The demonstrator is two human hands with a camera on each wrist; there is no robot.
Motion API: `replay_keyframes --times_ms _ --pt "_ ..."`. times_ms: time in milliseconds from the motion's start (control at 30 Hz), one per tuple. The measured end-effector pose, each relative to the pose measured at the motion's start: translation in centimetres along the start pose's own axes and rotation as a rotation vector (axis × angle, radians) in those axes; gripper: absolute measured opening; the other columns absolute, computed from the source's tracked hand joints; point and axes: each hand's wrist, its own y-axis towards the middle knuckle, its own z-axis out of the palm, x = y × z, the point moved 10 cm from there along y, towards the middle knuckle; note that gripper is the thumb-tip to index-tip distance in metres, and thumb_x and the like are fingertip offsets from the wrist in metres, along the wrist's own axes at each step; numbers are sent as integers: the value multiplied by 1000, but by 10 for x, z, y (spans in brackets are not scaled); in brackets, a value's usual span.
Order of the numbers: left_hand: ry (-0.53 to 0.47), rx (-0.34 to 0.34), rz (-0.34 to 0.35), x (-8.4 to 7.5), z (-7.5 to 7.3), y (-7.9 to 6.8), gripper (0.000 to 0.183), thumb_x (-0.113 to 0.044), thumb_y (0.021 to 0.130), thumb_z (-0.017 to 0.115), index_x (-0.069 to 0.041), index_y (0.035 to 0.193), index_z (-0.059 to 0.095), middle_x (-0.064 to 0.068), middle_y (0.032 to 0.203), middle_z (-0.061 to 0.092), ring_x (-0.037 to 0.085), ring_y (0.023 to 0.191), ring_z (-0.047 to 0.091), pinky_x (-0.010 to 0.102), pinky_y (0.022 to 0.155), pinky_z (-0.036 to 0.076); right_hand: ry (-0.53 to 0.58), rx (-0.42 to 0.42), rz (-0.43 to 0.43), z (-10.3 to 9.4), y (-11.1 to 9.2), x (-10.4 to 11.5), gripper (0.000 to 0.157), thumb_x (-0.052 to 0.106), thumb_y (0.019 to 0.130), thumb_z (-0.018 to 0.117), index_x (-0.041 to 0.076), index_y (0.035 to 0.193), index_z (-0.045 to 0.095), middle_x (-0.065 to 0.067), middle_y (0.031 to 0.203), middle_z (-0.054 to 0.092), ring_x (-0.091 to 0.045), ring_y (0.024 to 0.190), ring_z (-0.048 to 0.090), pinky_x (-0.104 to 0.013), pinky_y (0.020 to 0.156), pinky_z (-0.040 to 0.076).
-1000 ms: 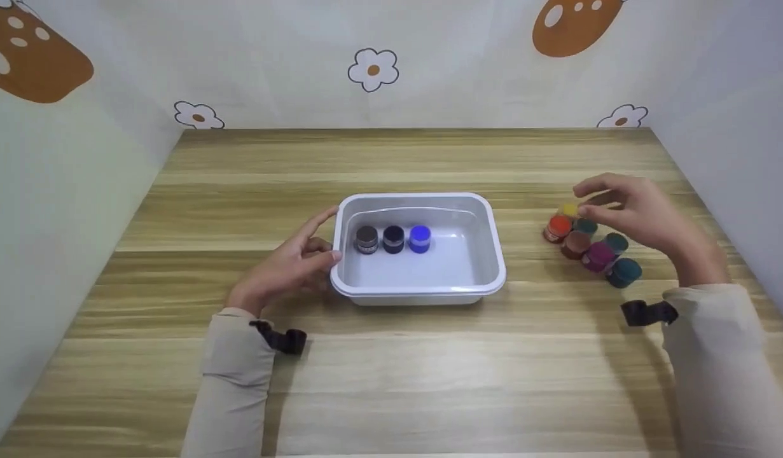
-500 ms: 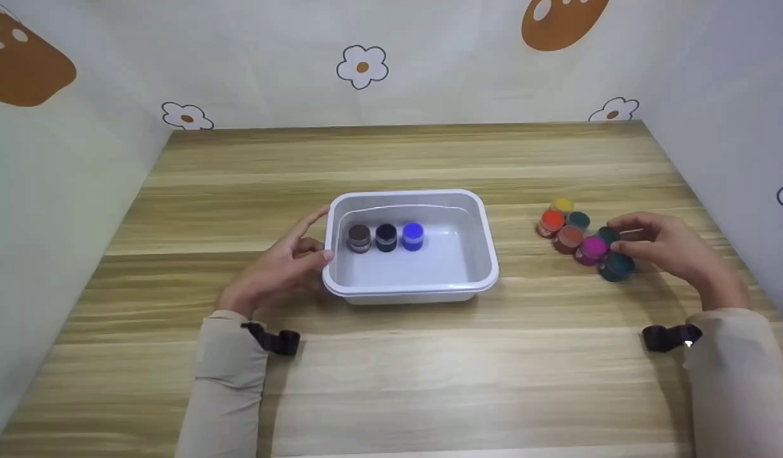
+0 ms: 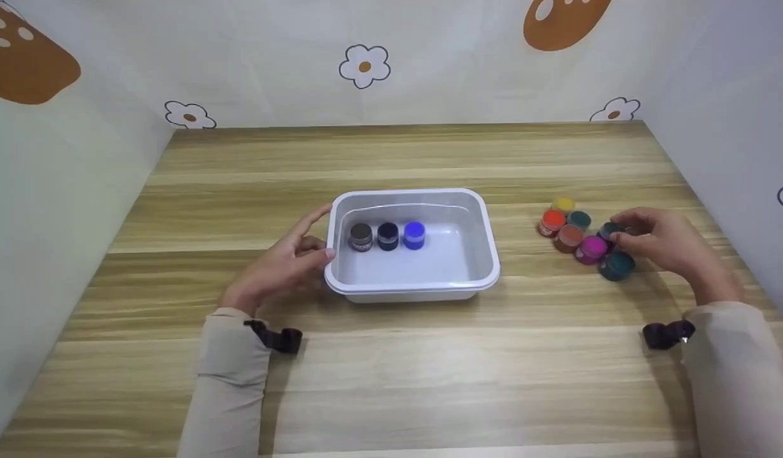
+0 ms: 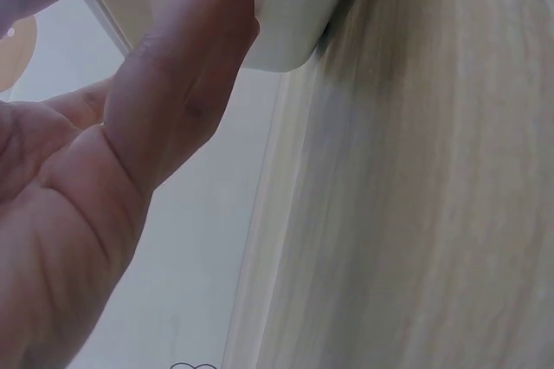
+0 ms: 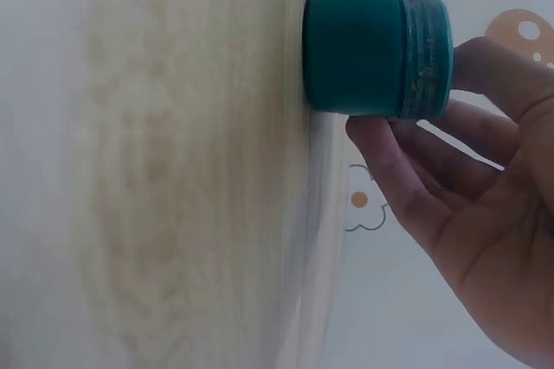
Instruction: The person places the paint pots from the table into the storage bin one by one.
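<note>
My left hand [image 3: 283,264] grips the left side of a white plastic tub [image 3: 411,288], thumb at the rim and fingers against the outer wall [image 4: 294,14]. Inside the tub stand three small paint jars in a row: dark brown [image 3: 361,236], black [image 3: 388,236] and blue [image 3: 415,235]. At the right, my right hand [image 3: 658,238] pinches a dark green paint jar [image 3: 610,229] between thumb and fingers. A teal jar [image 3: 617,266] stands just in front of it and hides it in the right wrist view; a magenta jar [image 3: 591,250] is at its left.
More jars stand grouped on the wooden table [image 3: 429,381]: reddish-brown [image 3: 568,238], red [image 3: 552,223], yellow [image 3: 563,205] and another dark green jar [image 3: 579,221]. A patterned curtain [image 3: 270,63] borders the table at the back and both sides.
My right hand has come from above the yellow jar toward the near right and taken hold of the dark green jar, which has shifted slightly. The left hand keeps its hold on the tub.
</note>
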Motion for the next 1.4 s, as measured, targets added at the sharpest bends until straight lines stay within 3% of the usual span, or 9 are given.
replay_keyframes --times_ms 133,300,467,533,700,833,967,1100,1400 --pt "-10 7 -1 2 0 0 80 -20 95 64 -39 157 18 26 126 53 35 103 64 49 84 58 -16 -43 -31 -9 1 12 42 24 94 67 -8 121 63 -30 111 67 13 81 50 -3 67 40" --pt "-18 5 -3 3 -1 0 80 -20 95 64 -39 157 18 27 127 53 38 104 64 50 84 58 -26 -81 -63 -20 3 41 41 23 95 67 -8 122 63 -29 112 67 -20 95 67 -1 69 38" --pt "-22 6 5 3 -2 0 80 -20 95 64 -37 158 17 25 125 53 36 102 65 50 84 58 34 -91 -120 -19 8 84 38 21 94 67 -4 122 65 -25 114 68 6 91 59 -1 73 42" --pt "-24 8 13 4 -2 0 79 -20 95 64 -36 158 18 25 124 53 35 102 64 50 84 58 82 -70 -176 -12 10 104 36 18 94 67 -6 122 64 -25 115 67 8 91 57 -1 75 45" --pt "-31 3 9 5 -4 0 80 -20 95 64 -37 158 18 25 124 53 35 102 64 49 84 58 144 2 -197 9 19 147 36 17 94 68 -1 125 64 -19 118 67 -22 107 64 -15 86 53" --pt "-27 -2 2 5 -5 -1 79 -20 95 64 -38 157 18 24 123 53 35 100 64 48 82 58 220 74 -165 30 25 177 34 23 93 70 9 123 66 -12 116 67 -26 81 67 -27 58 57" --pt "-26 -5 -2 5 -5 -2 80 -20 95 64 -39 157 18 24 124 53 36 102 64 49 83 58 258 129 -222 51 32 206 33 21 92 71 8 122 67 -11 113 67 -21 79 64 -27 58 56" --pt "-22 -3 -4 3 -3 -2 81 -20 94 65 -41 157 18 24 125 53 36 105 63 50 85 58 193 154 -335 71 39 231 29 9 90 70 -2 117 67 -15 109 69 -25 103 63 -36 92 56" --pt "13 -5 3 2 -1 1 80 -20 94 65 -39 157 19 23 122 55 31 99 64 47 82 58 -16 208 -373 107 50 253 32 5 86 70 -6 116 65 -19 106 68 -30 98 63 -42 88 57"
